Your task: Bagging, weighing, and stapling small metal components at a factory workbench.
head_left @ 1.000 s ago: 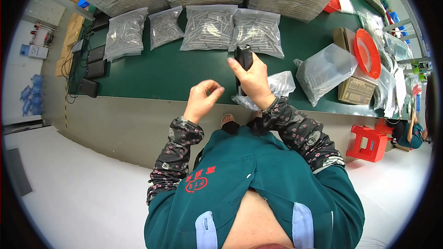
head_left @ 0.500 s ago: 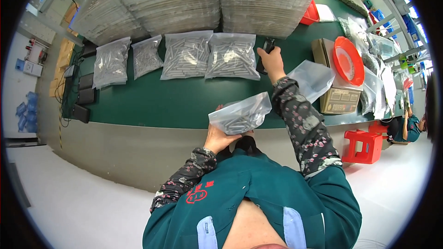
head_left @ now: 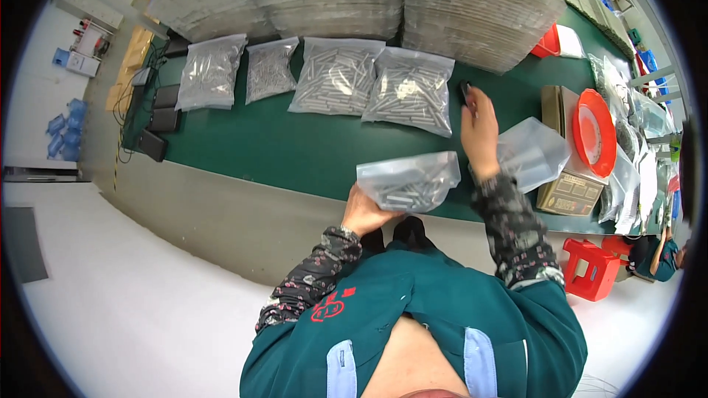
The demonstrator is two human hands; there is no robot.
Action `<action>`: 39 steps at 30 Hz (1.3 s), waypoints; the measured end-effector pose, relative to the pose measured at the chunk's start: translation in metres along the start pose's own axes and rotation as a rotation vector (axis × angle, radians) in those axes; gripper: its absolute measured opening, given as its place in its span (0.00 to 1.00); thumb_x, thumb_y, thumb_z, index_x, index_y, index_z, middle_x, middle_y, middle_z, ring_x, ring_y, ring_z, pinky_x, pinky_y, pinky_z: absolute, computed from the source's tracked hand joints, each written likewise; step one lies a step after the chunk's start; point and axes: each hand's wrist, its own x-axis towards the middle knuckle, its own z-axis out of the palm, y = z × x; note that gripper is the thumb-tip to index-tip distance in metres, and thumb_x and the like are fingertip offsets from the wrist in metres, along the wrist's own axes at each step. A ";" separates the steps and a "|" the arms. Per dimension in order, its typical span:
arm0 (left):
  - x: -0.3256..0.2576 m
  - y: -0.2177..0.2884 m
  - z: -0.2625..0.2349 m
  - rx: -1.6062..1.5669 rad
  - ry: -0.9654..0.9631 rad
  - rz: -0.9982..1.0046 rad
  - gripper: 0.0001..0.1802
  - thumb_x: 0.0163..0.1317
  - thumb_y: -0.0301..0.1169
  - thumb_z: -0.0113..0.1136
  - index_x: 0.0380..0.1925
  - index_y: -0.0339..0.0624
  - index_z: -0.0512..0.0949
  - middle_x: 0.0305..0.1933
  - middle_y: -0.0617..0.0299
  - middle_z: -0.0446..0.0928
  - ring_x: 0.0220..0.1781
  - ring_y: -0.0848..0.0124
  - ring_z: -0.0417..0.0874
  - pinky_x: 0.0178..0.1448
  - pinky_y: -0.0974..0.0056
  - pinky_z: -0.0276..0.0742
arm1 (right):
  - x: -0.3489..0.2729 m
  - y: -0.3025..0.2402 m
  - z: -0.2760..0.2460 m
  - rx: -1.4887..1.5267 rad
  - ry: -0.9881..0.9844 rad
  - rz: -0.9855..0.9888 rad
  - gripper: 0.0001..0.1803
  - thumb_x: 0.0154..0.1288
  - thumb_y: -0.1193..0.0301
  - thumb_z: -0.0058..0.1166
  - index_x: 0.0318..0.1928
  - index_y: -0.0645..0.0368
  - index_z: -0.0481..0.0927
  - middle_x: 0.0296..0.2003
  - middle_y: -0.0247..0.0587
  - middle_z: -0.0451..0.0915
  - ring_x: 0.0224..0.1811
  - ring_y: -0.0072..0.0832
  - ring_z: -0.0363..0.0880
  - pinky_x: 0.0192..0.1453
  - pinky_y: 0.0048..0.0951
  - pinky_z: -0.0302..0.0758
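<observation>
My left hand (head_left: 367,210) grips a clear plastic bag (head_left: 413,186) from its lower left side; grey metal pins show through the plastic. The bag is tilted over the table's front edge. Farther right, my right hand (head_left: 481,129) is closed around a small black object (head_left: 465,91); the fingers cover most of it, so its kind is unclear. Just left of that hand lies a filled bag of metal pins (head_left: 408,92), with another bag of pins (head_left: 335,77) beside it. An unfilled clear bag (head_left: 532,151) lies right of my right wrist.
A scale (head_left: 571,193) with a red-rimmed dish (head_left: 594,133) stands at the right. Tall wrapped stacks of trays (head_left: 472,15) line the back. Two more filled bags, a large one (head_left: 212,74) and a smaller one (head_left: 270,72), lie left. A red stool (head_left: 590,269) stands beyond the front edge.
The whole view has shifted, so the table and bags appear farther right. My right hand has drawn slightly nearer with the black object. My left hand still holds the bag.
</observation>
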 end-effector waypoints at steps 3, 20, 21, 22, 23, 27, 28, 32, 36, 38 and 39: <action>0.007 0.011 -0.008 -0.064 0.183 -0.156 0.35 0.31 0.35 0.71 0.44 0.38 0.70 0.46 0.50 0.73 0.50 0.54 0.73 0.52 0.60 0.68 | -0.075 -0.028 -0.026 0.214 -0.002 0.064 0.13 0.57 0.78 0.46 0.44 0.67 0.68 0.36 0.45 0.74 0.39 0.33 0.74 0.43 0.29 0.71; 0.007 -0.046 -0.080 -0.202 0.028 -0.580 0.48 0.46 0.52 0.60 0.59 0.31 0.53 0.57 0.42 0.64 0.60 0.57 0.65 0.61 0.64 0.59 | -0.098 -0.027 0.074 0.373 -0.659 0.676 0.46 0.39 0.54 0.66 0.50 0.77 0.62 0.47 0.55 0.71 0.47 0.35 0.73 0.51 0.28 0.69; 0.008 -0.045 -0.088 -0.224 0.060 -0.612 0.48 0.47 0.51 0.60 0.59 0.30 0.53 0.56 0.43 0.65 0.60 0.57 0.66 0.61 0.64 0.59 | -0.091 -0.037 0.080 0.325 -0.717 0.776 0.46 0.39 0.54 0.66 0.50 0.78 0.62 0.47 0.56 0.71 0.48 0.34 0.72 0.51 0.27 0.69; 0.010 -0.042 -0.093 -0.292 0.103 -0.582 0.43 0.50 0.49 0.59 0.57 0.29 0.56 0.54 0.45 0.67 0.55 0.59 0.70 0.58 0.64 0.62 | -0.080 -0.049 0.083 0.447 -0.750 0.819 0.47 0.40 0.52 0.65 0.50 0.79 0.62 0.46 0.57 0.71 0.47 0.35 0.73 0.51 0.27 0.68; 0.017 -0.023 -0.102 -0.409 0.062 -0.627 0.37 0.55 0.44 0.57 0.55 0.28 0.57 0.51 0.49 0.69 0.52 0.65 0.70 0.56 0.66 0.63 | -0.059 -0.058 0.079 0.305 -0.945 0.919 0.48 0.41 0.48 0.63 0.50 0.80 0.62 0.45 0.56 0.72 0.46 0.35 0.73 0.50 0.27 0.69; 0.027 -0.024 -0.126 -0.510 -0.042 -0.809 0.40 0.52 0.44 0.59 0.55 0.27 0.55 0.52 0.48 0.68 0.52 0.64 0.70 0.54 0.65 0.67 | -0.066 -0.045 0.098 0.305 -0.874 0.913 0.50 0.42 0.44 0.59 0.49 0.80 0.61 0.44 0.59 0.73 0.47 0.40 0.74 0.49 0.30 0.69; 0.019 -0.022 -0.120 -0.358 0.006 -0.689 0.42 0.50 0.43 0.62 0.55 0.27 0.55 0.52 0.47 0.67 0.52 0.64 0.70 0.54 0.65 0.66 | -0.073 -0.043 0.099 0.149 -0.832 0.850 0.50 0.42 0.43 0.58 0.48 0.80 0.61 0.44 0.60 0.72 0.47 0.42 0.74 0.50 0.32 0.69; -0.015 -0.025 -0.107 -0.096 0.104 -0.580 0.46 0.44 0.41 0.66 0.58 0.31 0.52 0.54 0.42 0.64 0.56 0.57 0.67 0.58 0.62 0.63 | -0.115 -0.073 0.084 0.021 -0.550 0.539 0.46 0.42 0.47 0.60 0.48 0.76 0.60 0.42 0.64 0.71 0.46 0.49 0.72 0.49 0.37 0.68; -0.026 -0.027 -0.089 -0.037 0.252 -0.259 0.44 0.48 0.36 0.62 0.61 0.33 0.49 0.56 0.40 0.61 0.59 0.54 0.64 0.60 0.61 0.59 | -0.107 -0.069 0.083 0.091 -0.618 0.591 0.47 0.42 0.47 0.61 0.49 0.77 0.59 0.41 0.62 0.72 0.43 0.48 0.74 0.47 0.36 0.69; -0.028 -0.039 -0.094 -0.058 0.200 -0.237 0.44 0.49 0.34 0.61 0.61 0.33 0.48 0.57 0.41 0.60 0.59 0.54 0.63 0.61 0.61 0.58 | -0.089 -0.063 0.079 0.510 -0.745 0.901 0.45 0.43 0.48 0.61 0.49 0.77 0.62 0.39 0.60 0.74 0.43 0.45 0.75 0.47 0.33 0.70; -0.028 -0.043 -0.097 -0.078 0.149 -0.217 0.43 0.49 0.32 0.60 0.61 0.33 0.47 0.58 0.41 0.58 0.59 0.55 0.62 0.61 0.61 0.57 | -0.088 -0.057 0.081 0.542 -0.768 0.924 0.43 0.43 0.49 0.61 0.48 0.76 0.64 0.38 0.59 0.74 0.43 0.43 0.75 0.47 0.33 0.70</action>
